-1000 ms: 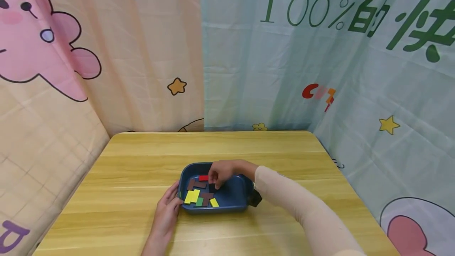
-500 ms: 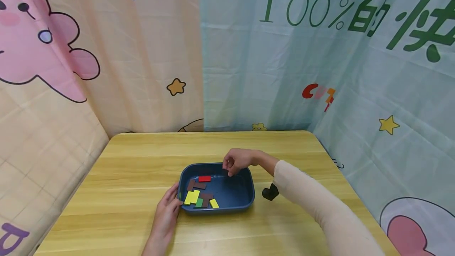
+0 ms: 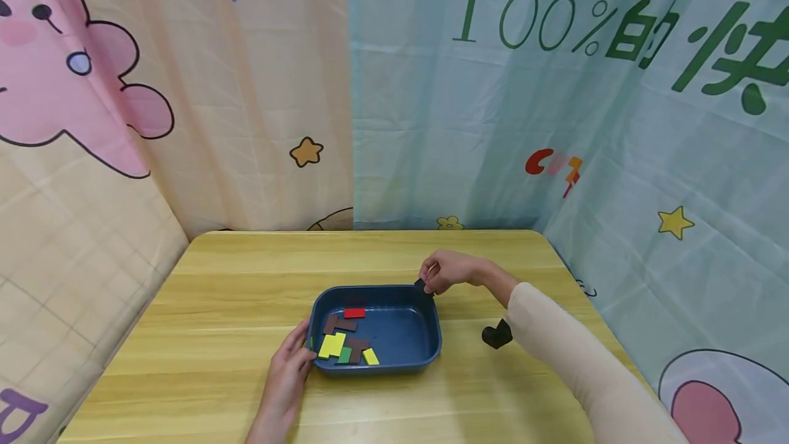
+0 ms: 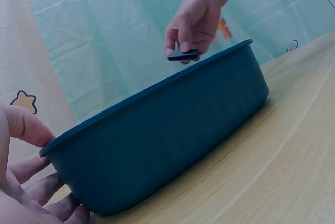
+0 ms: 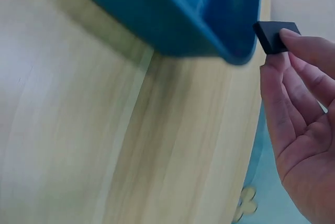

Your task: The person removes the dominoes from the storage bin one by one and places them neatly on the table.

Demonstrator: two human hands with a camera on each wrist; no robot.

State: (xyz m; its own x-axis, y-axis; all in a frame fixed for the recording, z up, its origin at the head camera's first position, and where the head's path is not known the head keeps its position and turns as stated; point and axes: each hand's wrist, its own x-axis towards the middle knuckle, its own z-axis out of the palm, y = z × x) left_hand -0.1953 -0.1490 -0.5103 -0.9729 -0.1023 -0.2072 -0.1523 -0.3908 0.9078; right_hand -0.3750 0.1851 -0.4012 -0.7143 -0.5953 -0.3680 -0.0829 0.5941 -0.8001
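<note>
A dark blue plastic bin [image 3: 403,366] sits on the wooden table. My left hand [image 3: 287,370] grips its left end; in the left wrist view the thumb lies at the rim and the other fingers are against the outer wall. My right hand [image 3: 455,270] pinches a small flat black block [image 5: 272,35] between thumb and fingers, above the bin's far right corner. Inside the bin, toward the left, lie flat blocks: a red block [image 3: 354,313], brown blocks [image 3: 355,347], yellow blocks [image 3: 333,345] and a green block [image 3: 344,355].
The light wooden table [image 3: 234,279] reaches back to printed curtains [image 3: 431,122] that hang behind and at both sides. A black wrist-worn piece [image 3: 496,334] hangs below the right forearm, beside the sleeve [image 3: 567,348].
My right hand has lifted the black block out of the bin's middle and carried it right and back to the far right corner. My left hand has stayed at the bin's left end.
</note>
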